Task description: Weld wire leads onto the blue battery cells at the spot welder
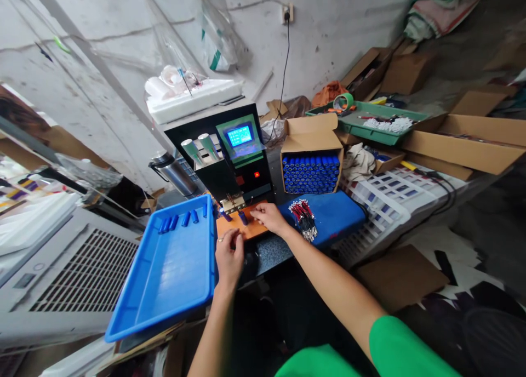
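Head view. Blue cylinder [243, 218] placed on orange plate [257, 230], at near side of machine [224, 172]; second cylinder [226, 215] placed just left. Right hand [269, 218] set just right of blue cylinder, fingertips pinched; whether anything is grasped cannot be told. Left hand [229, 253] loosely curled at plate's near edge; grasp cannot be told. Blue tray [181, 273] set left; wire bundle [304, 221] right. Step judged: cylinder being positioned at machine; steady alignment judged to be called for.

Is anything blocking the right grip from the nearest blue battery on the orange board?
Nothing visible does: the right grip is close beside the blue battery on the orange board, though touching is unclear.
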The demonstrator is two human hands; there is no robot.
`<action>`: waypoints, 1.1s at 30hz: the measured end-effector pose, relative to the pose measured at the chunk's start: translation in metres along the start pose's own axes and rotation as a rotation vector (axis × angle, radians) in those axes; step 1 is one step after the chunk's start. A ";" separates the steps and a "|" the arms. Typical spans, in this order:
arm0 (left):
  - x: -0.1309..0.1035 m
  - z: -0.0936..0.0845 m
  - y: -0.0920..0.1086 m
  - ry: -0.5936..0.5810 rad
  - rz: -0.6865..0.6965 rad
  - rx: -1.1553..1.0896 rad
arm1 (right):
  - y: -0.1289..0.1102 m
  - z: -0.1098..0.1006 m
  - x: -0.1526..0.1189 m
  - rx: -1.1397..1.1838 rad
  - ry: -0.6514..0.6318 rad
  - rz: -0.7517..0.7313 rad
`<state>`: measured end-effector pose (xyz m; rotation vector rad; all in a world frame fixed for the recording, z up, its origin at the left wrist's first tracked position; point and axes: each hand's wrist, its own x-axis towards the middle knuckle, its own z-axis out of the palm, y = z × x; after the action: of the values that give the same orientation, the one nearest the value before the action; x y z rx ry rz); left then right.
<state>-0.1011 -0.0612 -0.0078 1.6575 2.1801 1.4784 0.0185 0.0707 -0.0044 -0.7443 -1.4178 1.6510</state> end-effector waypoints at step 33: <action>0.024 0.020 -0.003 -0.223 0.129 0.004 | -0.005 -0.004 -0.012 0.156 0.073 -0.042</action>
<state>-0.1033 -0.0304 -0.0093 1.8935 1.9965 1.2449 0.0290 0.0624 -0.0009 -0.6740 -1.2303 1.6638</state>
